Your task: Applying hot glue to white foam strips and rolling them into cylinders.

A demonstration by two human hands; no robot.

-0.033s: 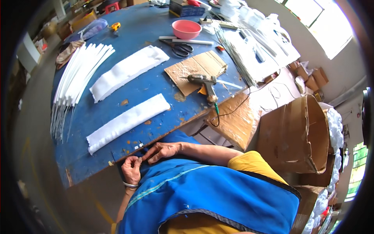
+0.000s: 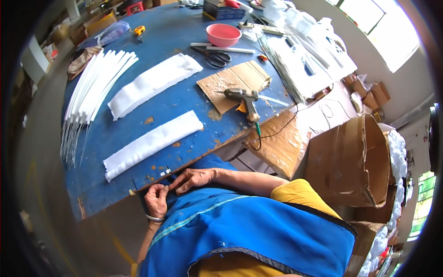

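My left hand point(image 2: 157, 200), a bangle on its wrist, is at the near edge of the blue table point(image 2: 115, 134) with its fingers curled; whether it holds anything is hidden. My right hand point(image 2: 194, 178) lies flat beside it, fingers stretched left toward the left hand, resting on the table edge and my blue apron point(image 2: 240, 226). Nearest on the table, just beyond both hands, is a long white padded strip point(image 2: 152, 143). A second white strip point(image 2: 154, 83) lies further back.
A bundle of white rods point(image 2: 92, 97) lies at the left. A glue gun point(image 2: 244, 97) rests on a cardboard sheet point(image 2: 235, 81), with scissors point(image 2: 217, 57) and a pink bowl point(image 2: 223, 33) behind. An open cardboard box point(image 2: 350, 161) stands at the right.
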